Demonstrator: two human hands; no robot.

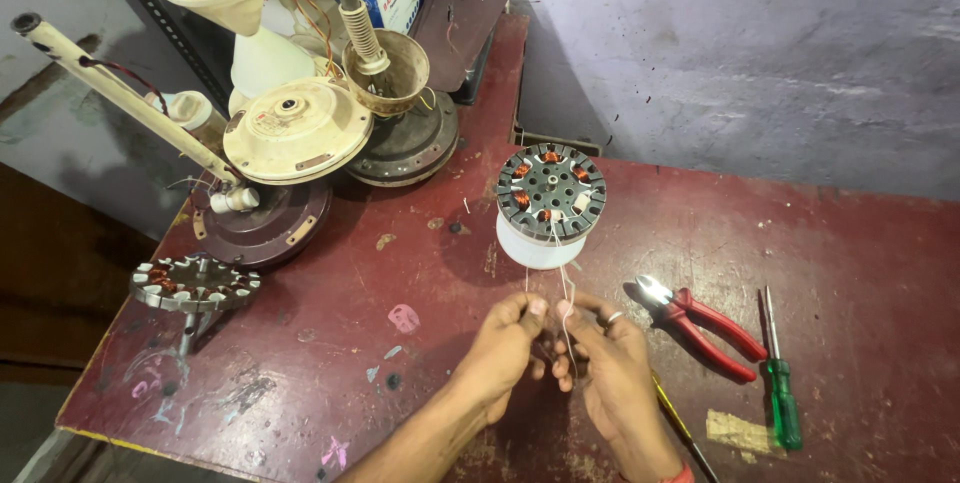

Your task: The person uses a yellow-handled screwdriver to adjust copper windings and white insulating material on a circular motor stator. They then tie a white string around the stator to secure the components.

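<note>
Repair workshop: dismantled fan motors (300, 133), pliers (700, 328).

A big table (800, 243) fills most of the view. Its top is dark red, with scratches, chips and little spots of pale blue and pink paint. The near edge at 7 o'clock shows a thin yellow line where the paint has worn off. Behind the table, from 12 to 3 o'clock, stands a rough grey wall (720, 53) with dark marks and stains. At 9 o'clock there is a dark brown part, maybe a wooden panel (55, 273), but it is too dim to be sure. The light is soft and even.
</note>
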